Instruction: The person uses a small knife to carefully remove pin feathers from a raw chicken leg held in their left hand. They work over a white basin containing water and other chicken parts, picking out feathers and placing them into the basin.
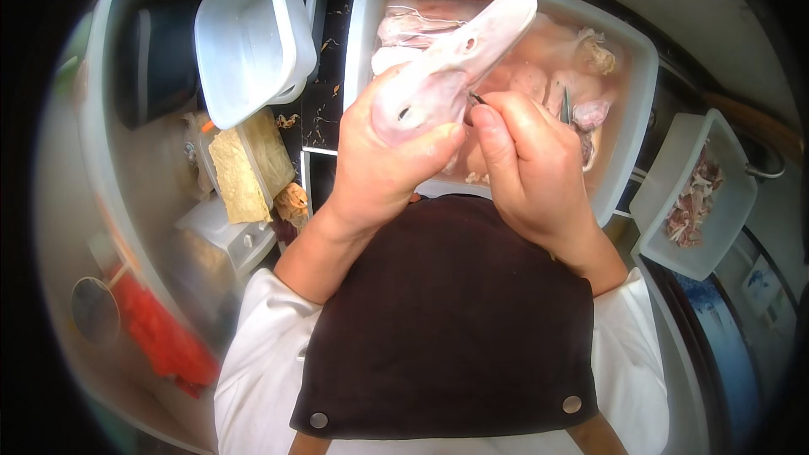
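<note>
My left hand [392,145] grips a pale plucked duck head [436,85] by its rear part, with the bill pointing up and to the right. Between the thumb and fingers of my right hand [524,151] is a thin pair of metal tweezers [477,98]; the tip is at the skin near the base of the bill, and the other end shows past the back of the hand. Both hands are above a large white plastic tub [641,95] that holds more pale poultry pieces [528,82] in pinkish liquid.
An empty white plastic bin [243,44] stands at the left, above a container with yellowish sheets [237,177] and a kitchen scale [246,240]. At the right, a smaller white tub [727,234] holds reddish meat scraps [695,202]. A dark apron [449,328] lies close below my hands.
</note>
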Available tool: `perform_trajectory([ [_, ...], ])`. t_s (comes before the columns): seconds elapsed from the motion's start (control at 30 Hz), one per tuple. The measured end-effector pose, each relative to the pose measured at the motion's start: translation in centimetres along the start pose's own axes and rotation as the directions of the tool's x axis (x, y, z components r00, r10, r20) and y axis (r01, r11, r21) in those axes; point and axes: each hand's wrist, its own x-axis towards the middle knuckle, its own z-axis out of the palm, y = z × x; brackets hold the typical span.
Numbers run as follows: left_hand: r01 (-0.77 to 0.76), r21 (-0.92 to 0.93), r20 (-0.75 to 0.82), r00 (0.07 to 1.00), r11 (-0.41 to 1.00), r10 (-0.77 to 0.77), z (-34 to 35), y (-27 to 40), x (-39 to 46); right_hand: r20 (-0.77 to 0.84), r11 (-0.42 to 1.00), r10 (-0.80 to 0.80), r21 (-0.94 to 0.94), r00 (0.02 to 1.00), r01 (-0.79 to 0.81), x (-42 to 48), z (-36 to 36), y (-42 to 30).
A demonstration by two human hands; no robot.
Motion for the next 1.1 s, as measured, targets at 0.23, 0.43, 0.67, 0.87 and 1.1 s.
perform_trajectory([
  [0.23, -0.039, 0.050, -0.038, 0.998, 0.998, 0.041, 0.4, 0.1, 0.0, 0.006, 0.998, -0.017, -0.057, 1.000, 0.017, 0.0, 0.1, 0.2],
  [0.43, -0.029, -0.002, 0.012, 1.000, 1.000, 0.029, -0.4, -0.8, 0.4, -0.027, 0.999, 0.024, -0.036, 0.999, -0.025, -0.1, 0.1, 0.1],
  [0.67, -0.002, -0.017, -0.028, 1.000, 1.000, 0.001, 0.2, -0.1, -0.1, 0.012, 0.999, 0.040, -0.032, 0.999, -0.040, -0.1, 0.1, 0.0],
  [0.87, 0.011, -0.004, -0.028, 1.000, 1.000, -0.011, 0.1, -0.1, -0.1, -0.007, 0.999, 0.036, -0.026, 0.999, -0.036, -0.1, 0.2, 0.1],
  [1.1, 0.013, -0.010, -0.029, 0.999, 1.000, -0.013, 0.1, -0.1, -0.2, 0.023, 0.998, 0.068, 0.014, 0.997, -0.069, -0.1, 0.2, -0.1],
])
